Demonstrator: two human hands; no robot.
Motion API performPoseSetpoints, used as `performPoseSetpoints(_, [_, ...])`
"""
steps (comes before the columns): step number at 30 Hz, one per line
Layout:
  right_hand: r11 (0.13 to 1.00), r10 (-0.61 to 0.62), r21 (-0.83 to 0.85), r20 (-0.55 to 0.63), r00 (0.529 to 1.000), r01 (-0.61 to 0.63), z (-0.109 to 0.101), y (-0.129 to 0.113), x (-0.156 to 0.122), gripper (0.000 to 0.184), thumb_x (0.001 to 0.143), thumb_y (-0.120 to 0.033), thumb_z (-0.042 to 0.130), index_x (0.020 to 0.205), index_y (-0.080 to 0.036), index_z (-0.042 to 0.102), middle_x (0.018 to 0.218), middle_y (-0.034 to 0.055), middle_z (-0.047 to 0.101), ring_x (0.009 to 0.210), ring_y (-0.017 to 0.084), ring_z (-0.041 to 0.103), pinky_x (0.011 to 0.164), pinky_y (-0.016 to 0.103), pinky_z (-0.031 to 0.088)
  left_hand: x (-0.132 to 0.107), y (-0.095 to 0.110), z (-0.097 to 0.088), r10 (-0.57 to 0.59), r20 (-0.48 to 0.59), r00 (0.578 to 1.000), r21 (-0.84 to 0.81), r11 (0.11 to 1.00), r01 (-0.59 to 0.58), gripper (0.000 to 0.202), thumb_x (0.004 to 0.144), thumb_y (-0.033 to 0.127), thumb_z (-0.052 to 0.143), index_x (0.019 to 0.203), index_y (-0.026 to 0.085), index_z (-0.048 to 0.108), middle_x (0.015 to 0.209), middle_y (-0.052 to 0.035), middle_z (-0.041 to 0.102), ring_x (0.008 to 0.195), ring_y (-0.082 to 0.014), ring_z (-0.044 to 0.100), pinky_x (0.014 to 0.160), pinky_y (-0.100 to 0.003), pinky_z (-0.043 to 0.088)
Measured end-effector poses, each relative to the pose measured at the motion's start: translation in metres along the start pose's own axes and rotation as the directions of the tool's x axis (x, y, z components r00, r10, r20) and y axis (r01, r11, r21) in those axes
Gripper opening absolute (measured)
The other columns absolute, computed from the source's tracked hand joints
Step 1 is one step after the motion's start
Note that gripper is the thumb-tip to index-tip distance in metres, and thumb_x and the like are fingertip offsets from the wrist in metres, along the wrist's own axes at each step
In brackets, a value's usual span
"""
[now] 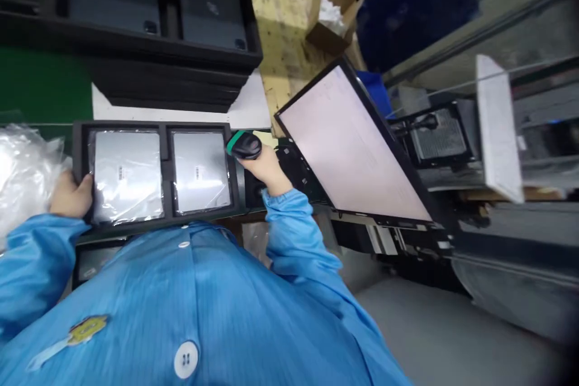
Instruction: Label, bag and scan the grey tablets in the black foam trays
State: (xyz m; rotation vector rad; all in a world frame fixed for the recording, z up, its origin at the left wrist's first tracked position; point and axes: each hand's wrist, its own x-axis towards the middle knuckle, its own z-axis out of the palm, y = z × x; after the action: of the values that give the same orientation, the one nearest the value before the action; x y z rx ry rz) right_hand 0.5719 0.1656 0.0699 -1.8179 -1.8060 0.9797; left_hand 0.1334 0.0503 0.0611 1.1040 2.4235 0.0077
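Observation:
A black foam tray (166,175) lies in front of my body. Two flat silver devices in clear plastic, one on the left (128,176) and one on the right (201,172), sit in its two compartments, each with a small barcode label. My left hand (71,195) grips the tray's left edge, thumb on top and the other fingers mostly hidden. Wrapped round a black and green barcode scanner (245,145), my right hand (268,167) is just beyond the tray's right end. The scanner's head points left, towards the right device.
Stacked black foam trays (167,66) with dark devices stand behind. Crumpled clear plastic bags (27,175) lie at far left. A large tilted monitor (353,145) stands at right, near a dark keyboard (296,169). Farther back is a cardboard box (332,18) holding white material.

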Motion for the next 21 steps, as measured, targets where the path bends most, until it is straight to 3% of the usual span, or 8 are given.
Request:
performPoseSetpoints(2, [0.941,-0.241,-0.187,0.212,0.947,0.281,-0.008,-0.021,-0.009,0.019,0.072,-0.019,0.077,0.090,-0.016,0.072,0.086,0.0078,0.076,0.088,0.027,0.073,0.079,0.033,0.055,0.002,0.003,0.005,-0.034,0.034,0.999,-0.066,0.997,0.036,0.058,0.098,0.040,0.043,0.142,0.004,0.052,0.130,-0.0202,0.066,0.117,-0.0332,0.064,0.104,-0.047,0.053])
performPoseSetpoints(4, [0.835,-0.301,-0.331,0.395,0.868,0.440,-0.005,-0.037,-0.017,0.020,0.068,-0.013,0.075,0.087,-0.017,0.072,0.088,0.0100,0.076,0.089,0.029,0.073,0.082,0.035,0.054,0.003,0.009,0.008,-0.015,0.036,0.999,-0.108,0.994,0.019,0.058,0.097,0.039,0.043,0.144,0.005,0.050,0.135,-0.0186,0.065,0.121,-0.0315,0.062,0.109,-0.046,0.051])
performPoseSetpoints(7, [0.741,-0.251,-0.466,0.474,0.844,0.483,0.010,-0.044,-0.019,0.022,0.067,-0.010,0.077,0.086,-0.018,0.072,0.088,0.0117,0.075,0.089,0.030,0.073,0.084,0.038,0.053,0.001,0.009,0.010,0.001,0.064,0.998,-0.149,0.989,0.008,0.057,0.099,0.039,0.043,0.147,0.009,0.047,0.141,-0.0143,0.062,0.122,-0.0278,0.061,0.112,-0.043,0.048])
performPoseSetpoints(13, [0.714,-0.212,-0.524,0.471,0.856,0.464,0.025,-0.031,-0.011,0.022,0.069,-0.015,0.081,0.088,-0.021,0.072,0.087,0.0110,0.075,0.089,0.030,0.074,0.084,0.038,0.055,0.003,-0.002,0.017,0.048,0.084,0.995,-0.194,0.980,-0.031,0.058,0.101,0.039,0.039,0.151,0.008,0.041,0.142,-0.0154,0.061,0.125,-0.0276,0.059,0.112,-0.042,0.046])
performPoseSetpoints(15, [0.742,-0.212,-0.510,0.437,0.874,0.435,0.022,-0.024,-0.013,0.024,0.068,-0.015,0.081,0.090,-0.020,0.073,0.090,0.0121,0.076,0.092,0.031,0.074,0.087,0.040,0.055,0.003,-0.001,0.019,0.055,0.083,0.995,-0.201,0.979,-0.038,0.059,0.101,0.039,0.038,0.152,0.009,0.041,0.143,-0.0162,0.060,0.125,-0.0275,0.059,0.112,-0.042,0.046])
performPoseSetpoints(17, [0.805,-0.206,-0.485,0.312,0.927,0.342,0.014,-0.013,-0.014,0.026,0.071,-0.018,0.079,0.097,-0.019,0.074,0.097,0.0134,0.077,0.098,0.032,0.074,0.090,0.041,0.055,0.003,0.001,0.018,0.050,0.091,0.995,-0.196,0.980,-0.031,0.060,0.101,0.040,0.038,0.153,0.010,0.039,0.147,-0.0162,0.058,0.128,-0.0283,0.058,0.113,-0.043,0.045])
performPoseSetpoints(19, [0.888,-0.133,-0.434,0.081,0.988,0.155,0.004,0.007,-0.013,0.029,0.078,-0.024,0.074,0.106,-0.017,0.073,0.103,0.0147,0.077,0.102,0.031,0.073,0.092,0.042,0.056,0.003,0.003,0.015,0.035,0.098,0.995,-0.182,0.983,-0.017,0.061,0.101,0.040,0.038,0.154,0.011,0.039,0.149,-0.0148,0.057,0.132,-0.0288,0.056,0.115,-0.043,0.044])
performPoseSetpoints(21, [0.939,0.055,-0.332,-0.118,0.992,-0.091,0.000,0.032,-0.012,0.032,0.081,-0.027,0.069,0.110,-0.014,0.071,0.103,0.0156,0.077,0.100,0.029,0.074,0.090,0.041,0.057,0.004,0.003,0.013,0.008,0.098,0.995,-0.157,0.988,0.007,0.060,0.100,0.041,0.038,0.153,0.013,0.041,0.148,-0.0121,0.058,0.132,-0.0278,0.057,0.115,-0.041,0.045])
